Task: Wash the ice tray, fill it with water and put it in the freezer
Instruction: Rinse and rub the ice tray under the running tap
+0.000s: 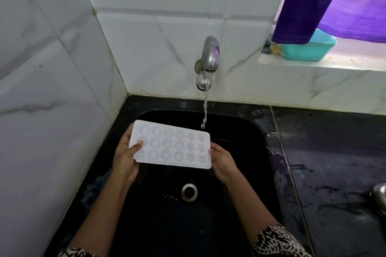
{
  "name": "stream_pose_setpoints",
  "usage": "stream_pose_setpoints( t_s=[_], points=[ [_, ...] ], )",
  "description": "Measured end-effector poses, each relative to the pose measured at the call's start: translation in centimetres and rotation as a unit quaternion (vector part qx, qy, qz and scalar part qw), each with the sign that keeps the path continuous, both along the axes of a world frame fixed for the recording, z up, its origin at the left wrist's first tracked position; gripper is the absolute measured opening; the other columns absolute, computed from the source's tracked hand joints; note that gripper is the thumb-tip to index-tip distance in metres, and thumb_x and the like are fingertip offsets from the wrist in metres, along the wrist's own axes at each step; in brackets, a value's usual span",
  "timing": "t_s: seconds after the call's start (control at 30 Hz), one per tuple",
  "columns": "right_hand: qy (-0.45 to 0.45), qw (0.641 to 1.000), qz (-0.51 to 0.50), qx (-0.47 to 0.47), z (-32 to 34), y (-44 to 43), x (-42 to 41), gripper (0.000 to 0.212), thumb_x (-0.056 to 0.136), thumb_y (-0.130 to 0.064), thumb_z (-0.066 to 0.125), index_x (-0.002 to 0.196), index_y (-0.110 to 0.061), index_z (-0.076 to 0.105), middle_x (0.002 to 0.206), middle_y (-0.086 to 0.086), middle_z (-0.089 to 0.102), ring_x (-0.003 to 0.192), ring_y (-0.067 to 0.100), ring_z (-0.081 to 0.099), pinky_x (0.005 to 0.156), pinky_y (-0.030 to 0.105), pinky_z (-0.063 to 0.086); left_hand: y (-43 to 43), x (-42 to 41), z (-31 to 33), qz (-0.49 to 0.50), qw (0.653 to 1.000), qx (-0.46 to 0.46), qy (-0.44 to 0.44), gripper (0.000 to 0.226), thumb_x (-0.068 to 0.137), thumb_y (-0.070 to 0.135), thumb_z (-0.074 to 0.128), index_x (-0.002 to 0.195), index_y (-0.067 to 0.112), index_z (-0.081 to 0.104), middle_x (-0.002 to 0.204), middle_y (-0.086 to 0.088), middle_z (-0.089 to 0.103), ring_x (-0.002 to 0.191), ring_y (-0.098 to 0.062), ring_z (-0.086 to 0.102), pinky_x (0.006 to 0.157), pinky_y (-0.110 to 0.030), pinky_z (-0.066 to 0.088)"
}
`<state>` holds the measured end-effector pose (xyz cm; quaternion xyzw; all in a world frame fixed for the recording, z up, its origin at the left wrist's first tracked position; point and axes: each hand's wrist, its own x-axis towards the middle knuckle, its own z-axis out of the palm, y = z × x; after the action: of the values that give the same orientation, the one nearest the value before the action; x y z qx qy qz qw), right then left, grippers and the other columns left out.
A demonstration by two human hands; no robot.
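The tray (171,145) is held cups-up over the far half of the sink (246,152). The left hand (125,158) grips its left end, thumb on top. The right hand (222,161) curls round its right end. Water (205,110) from the tap (210,54) comes down at the tray's far edge, near its right corner.
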<state>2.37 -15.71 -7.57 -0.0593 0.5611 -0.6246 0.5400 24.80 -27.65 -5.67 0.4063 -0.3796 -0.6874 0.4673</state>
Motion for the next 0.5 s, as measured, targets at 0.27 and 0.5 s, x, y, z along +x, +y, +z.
stream_pose_setpoints(
  t_s=[0.27, 0.5],
  points=[
    [0.311, 0.949, 0.022, 0.044, 6.5, 0.5, -3.7, 0.036, 0.092, 0.000, 0.054, 0.127, 0.000, 0.056, 0.121, 0.014, 0.064, 0.106, 0.026, 0.063, 0.094, 0.043, 0.050, 1.3, -4.0, -2.7, -0.019, 0.995, 0.098, -0.015, 0.043, 0.095, 0.000, 0.053, 0.135, 0.016, 0.051, 0.124, -0.015, 0.063, 0.095, -0.027, 0.066, 0.067, -0.037, 0.061],
    [0.497, 0.863, -0.018, 0.094, 11.2, 5.0, -8.0, 0.036, 0.088, -0.007, 0.061, 0.124, -0.012, 0.061, 0.106, -0.004, 0.067, 0.097, 0.011, 0.062, 0.091, 0.032, 0.049, 4.9, -11.9, -3.2, -0.121, 0.963, 0.213, 0.112, 0.032, 0.096, 0.001, 0.050, 0.124, 0.016, 0.056, 0.101, -0.008, 0.074, 0.086, -0.026, 0.071, 0.059, -0.038, 0.060]
  ],
)
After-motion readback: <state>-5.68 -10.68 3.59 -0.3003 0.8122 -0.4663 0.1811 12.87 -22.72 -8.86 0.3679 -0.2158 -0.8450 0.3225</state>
